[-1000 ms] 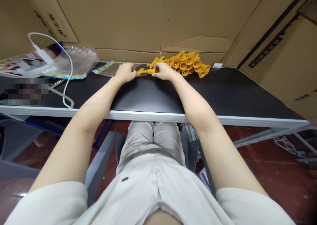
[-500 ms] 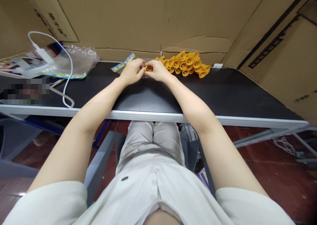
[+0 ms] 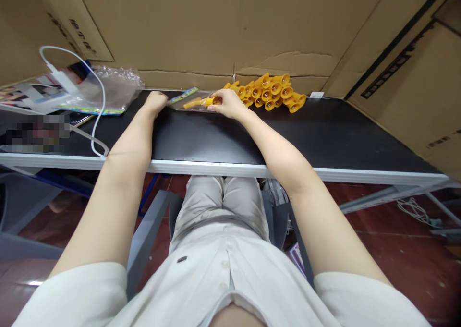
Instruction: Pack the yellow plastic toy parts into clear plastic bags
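Pinched shut in the right hand (image 3: 230, 105): a glossy orange plastic piece (image 3: 212, 100), poking into a clear bag (image 3: 187, 102) just left of the orange pile (image 3: 273, 92). Left hand (image 3: 155, 99) curled further left of the pile, can't tell if gripping anything. Probably light, stiff, a bit slippery, so best held by the narrow stem.

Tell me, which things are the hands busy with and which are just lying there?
In hand: right hand pinching a yellow toy at the clear bag; left hand beside the bag; yellow toy pile close by.
Lying about: white charger cable, crumpled plastic, papers.
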Demonstrator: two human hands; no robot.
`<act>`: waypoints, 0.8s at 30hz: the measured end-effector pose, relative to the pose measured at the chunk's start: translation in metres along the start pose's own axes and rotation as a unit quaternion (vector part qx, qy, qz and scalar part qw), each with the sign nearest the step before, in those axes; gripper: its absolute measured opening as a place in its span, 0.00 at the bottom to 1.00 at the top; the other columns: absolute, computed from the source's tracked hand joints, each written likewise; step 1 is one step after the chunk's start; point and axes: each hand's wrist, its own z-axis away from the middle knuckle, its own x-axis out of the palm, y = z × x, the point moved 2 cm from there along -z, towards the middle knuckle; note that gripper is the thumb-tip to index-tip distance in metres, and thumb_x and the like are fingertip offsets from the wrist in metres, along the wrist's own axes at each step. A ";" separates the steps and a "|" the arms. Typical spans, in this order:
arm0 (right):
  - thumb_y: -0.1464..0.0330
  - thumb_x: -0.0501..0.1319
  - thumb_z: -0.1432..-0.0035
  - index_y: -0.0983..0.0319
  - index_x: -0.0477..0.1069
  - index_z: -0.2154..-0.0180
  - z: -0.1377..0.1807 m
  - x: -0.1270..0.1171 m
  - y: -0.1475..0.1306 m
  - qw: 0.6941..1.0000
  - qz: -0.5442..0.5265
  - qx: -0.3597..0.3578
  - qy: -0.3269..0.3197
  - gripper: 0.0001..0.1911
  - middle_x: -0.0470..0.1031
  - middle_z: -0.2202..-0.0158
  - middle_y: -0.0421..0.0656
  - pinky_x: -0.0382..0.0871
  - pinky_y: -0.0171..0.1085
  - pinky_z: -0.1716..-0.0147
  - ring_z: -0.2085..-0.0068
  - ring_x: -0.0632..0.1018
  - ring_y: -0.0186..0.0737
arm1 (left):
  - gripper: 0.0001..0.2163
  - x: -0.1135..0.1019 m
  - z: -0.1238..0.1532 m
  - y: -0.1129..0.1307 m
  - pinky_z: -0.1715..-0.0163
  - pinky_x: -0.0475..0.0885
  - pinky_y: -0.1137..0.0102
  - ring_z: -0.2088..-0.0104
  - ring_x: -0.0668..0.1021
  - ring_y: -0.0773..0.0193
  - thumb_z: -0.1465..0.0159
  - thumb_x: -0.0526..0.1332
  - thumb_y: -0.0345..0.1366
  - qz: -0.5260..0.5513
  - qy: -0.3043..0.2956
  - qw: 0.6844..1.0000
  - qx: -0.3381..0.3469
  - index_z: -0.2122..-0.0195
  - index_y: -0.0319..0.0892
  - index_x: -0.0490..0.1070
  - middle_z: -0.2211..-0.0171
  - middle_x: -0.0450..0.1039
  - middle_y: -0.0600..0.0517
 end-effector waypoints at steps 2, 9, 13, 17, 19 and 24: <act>0.67 0.73 0.39 0.68 0.81 0.48 0.000 0.000 0.000 1.000 -0.001 0.000 0.006 0.19 0.81 0.54 0.50 0.72 0.48 0.40 0.48 0.80 0.51 | 0.10 0.002 0.003 0.003 0.38 0.73 0.67 0.47 0.81 0.58 0.40 0.58 0.19 0.062 -0.013 0.998 -0.006 0.71 0.38 0.75 0.63 0.82 0.50; 0.70 0.74 0.40 0.66 0.81 0.52 0.000 -0.001 0.000 1.000 0.010 0.010 -0.004 0.15 0.81 0.53 0.51 0.73 0.50 0.38 0.47 0.80 0.53 | 0.14 0.010 0.008 0.014 0.39 0.78 0.64 0.59 0.82 0.62 0.47 0.57 0.14 0.210 -0.072 0.974 -0.045 0.73 0.40 0.74 0.74 0.70 0.53; 0.72 0.74 0.41 0.66 0.80 0.57 0.001 -0.004 0.000 0.999 0.042 0.030 -0.012 0.11 0.80 0.55 0.53 0.72 0.55 0.36 0.47 0.79 0.57 | 0.12 0.013 0.004 0.013 0.42 0.82 0.63 0.52 0.85 0.56 0.48 0.60 0.15 0.248 -0.058 0.966 -0.039 0.73 0.40 0.74 0.68 0.78 0.48; 0.70 0.74 0.40 0.65 0.79 0.57 0.001 -0.004 0.000 0.999 0.035 0.035 -0.009 0.11 0.81 0.55 0.51 0.72 0.54 0.36 0.47 0.79 0.57 | 0.12 0.013 0.006 0.013 0.41 0.83 0.63 0.46 0.86 0.53 0.48 0.62 0.15 0.272 -0.064 0.959 -0.050 0.71 0.39 0.74 0.64 0.83 0.45; 0.70 0.73 0.40 0.65 0.79 0.56 0.001 -0.002 0.000 1.000 0.014 0.025 -0.010 0.10 0.81 0.55 0.50 0.73 0.52 0.37 0.48 0.80 0.54 | 0.12 0.013 0.010 0.015 0.41 0.83 0.63 0.45 0.87 0.53 0.47 0.62 0.14 0.285 -0.087 0.953 -0.052 0.70 0.38 0.75 0.64 0.83 0.45; 0.69 0.74 0.41 0.64 0.79 0.60 0.001 0.004 0.002 0.999 -0.026 0.013 0.015 0.09 0.81 0.55 0.48 0.73 0.50 0.38 0.48 0.80 0.52 | 0.11 0.012 0.017 0.018 0.42 0.83 0.63 0.49 0.87 0.55 0.42 0.63 0.13 0.295 -0.125 0.946 -0.056 0.69 0.35 0.76 0.65 0.82 0.45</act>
